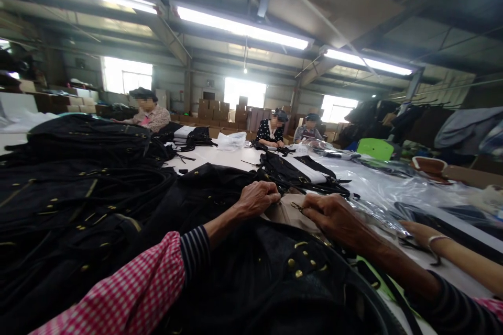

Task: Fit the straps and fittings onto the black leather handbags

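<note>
A black handbag (251,267) with gold-coloured studs lies right in front of me, its mouth spread to show a beige lining (283,212). My left hand (257,199) is closed on the far edge of the bag, with its fingertips curled out of sight. Opposite it, my right hand (334,220) is closed at the other side of the mouth. A small gold-coloured metal clasp (296,206) sticks out from between its thumb and fingers. Along the near rim runs a zip (320,239), partly covered by my right hand.
More black bags (58,204) are heaped on the left. Beyond my hands, a black bag with a white band (310,170) lies on the white table (223,159). Clear plastic (377,180) covers the right side. A co-worker's hand (422,233) reaches in there; several people sit farther back.
</note>
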Demonstrator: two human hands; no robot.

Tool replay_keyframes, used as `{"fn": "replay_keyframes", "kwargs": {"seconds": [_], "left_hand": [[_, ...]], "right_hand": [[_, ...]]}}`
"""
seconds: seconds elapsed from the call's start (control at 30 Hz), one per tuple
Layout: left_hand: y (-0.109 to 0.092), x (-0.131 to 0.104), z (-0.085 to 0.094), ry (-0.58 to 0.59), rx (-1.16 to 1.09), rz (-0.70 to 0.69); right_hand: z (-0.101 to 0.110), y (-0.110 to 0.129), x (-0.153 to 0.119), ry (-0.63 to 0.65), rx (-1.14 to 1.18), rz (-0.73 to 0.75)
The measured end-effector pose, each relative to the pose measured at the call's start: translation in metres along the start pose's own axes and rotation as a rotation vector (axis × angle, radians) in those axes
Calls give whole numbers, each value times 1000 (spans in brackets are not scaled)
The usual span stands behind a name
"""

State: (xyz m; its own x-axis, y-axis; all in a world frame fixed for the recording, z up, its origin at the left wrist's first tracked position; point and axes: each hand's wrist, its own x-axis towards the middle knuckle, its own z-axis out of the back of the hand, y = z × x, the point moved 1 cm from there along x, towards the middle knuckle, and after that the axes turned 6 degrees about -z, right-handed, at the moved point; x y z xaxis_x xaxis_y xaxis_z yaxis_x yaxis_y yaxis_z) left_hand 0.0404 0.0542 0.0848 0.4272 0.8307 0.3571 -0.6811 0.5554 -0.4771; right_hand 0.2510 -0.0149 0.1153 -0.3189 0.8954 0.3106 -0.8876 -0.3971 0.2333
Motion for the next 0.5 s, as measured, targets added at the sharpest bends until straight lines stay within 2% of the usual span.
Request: {"fn": "replay_keyframes", "kwargs": {"seconds": [0.1, 0.2, 0.33, 0.5], "left_hand": [[-1, 0, -1, -8, 11, 4], [-4, -1, 0, -13, 10, 1], [-6, -1, 4, 14, 11, -3], [-1, 0, 9, 113, -20, -56]], "right_hand": [[0, -3, -3, -61, 76, -36], [-2, -2, -2, -64, 84, -47], [-8, 5, 4, -11, -61, -70], [-16, 9, 8, 4, -222, -55]]}}
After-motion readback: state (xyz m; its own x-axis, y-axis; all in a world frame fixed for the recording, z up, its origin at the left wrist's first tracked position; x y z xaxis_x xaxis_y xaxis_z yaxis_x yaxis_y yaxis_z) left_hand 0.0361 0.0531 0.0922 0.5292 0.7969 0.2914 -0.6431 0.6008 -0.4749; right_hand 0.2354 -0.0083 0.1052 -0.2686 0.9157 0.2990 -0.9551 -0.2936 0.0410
